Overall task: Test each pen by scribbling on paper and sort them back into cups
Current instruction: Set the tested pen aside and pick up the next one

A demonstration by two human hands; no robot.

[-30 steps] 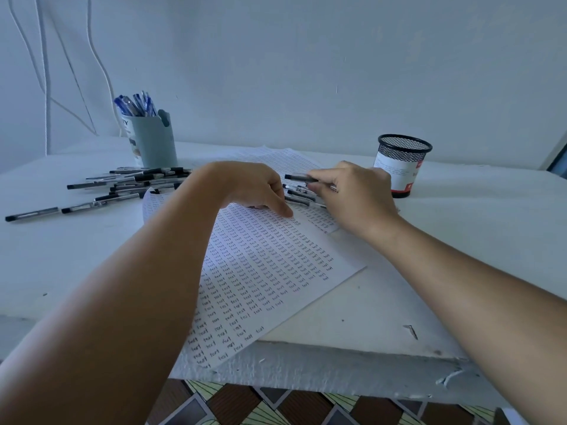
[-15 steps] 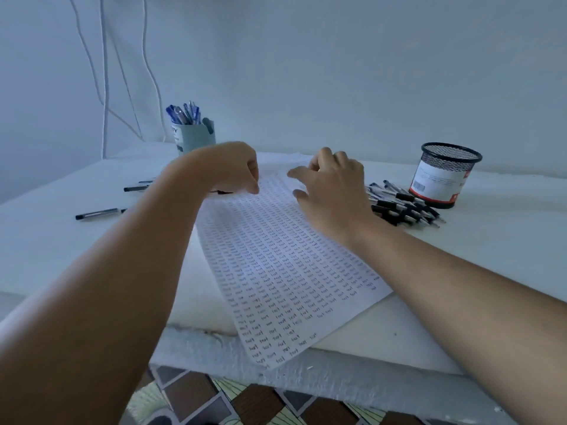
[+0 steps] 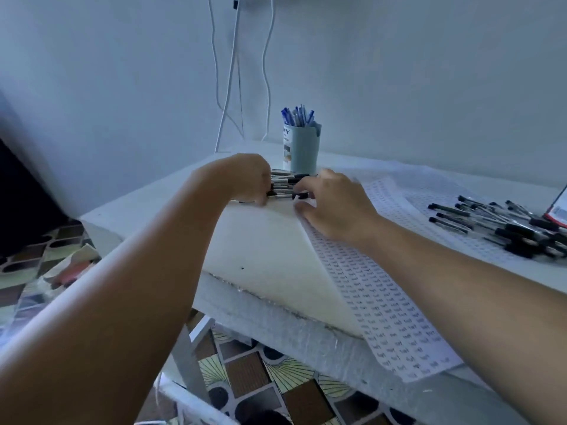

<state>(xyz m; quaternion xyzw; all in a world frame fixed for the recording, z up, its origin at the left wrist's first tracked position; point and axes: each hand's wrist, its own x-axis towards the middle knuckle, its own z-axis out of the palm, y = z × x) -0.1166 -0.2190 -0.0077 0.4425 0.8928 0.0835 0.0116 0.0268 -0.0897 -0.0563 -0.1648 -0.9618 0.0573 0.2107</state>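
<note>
Since the earlier frames both hands have shifted off the sheet to the loose black pens (image 3: 287, 186) lying in front of the blue cup (image 3: 302, 148), and the view has swung left with them. The left hand (image 3: 245, 178) has its fingers curled down onto the near end of that cluster; whether they actually pinch a pen is hidden by the knuckles and cannot be told. The right hand (image 3: 333, 207) reaches in from the other side, fingers bent, tips touching the pen ends, thumb resting on the edge of the paper (image 3: 383, 305); a closed grip is not visible here either. To do this step well, judged from the layout: gather the pens parallel between the two hands, lift only one for testing, and keep the heel of the right hand on the paper so that it does not slide off the table (image 3: 264, 240) edge, which it overhangs. A second pile of pens (image 3: 497, 227) lies well apart at the right, beside the partly visible mesh cup (image 3: 559, 210).
</note>
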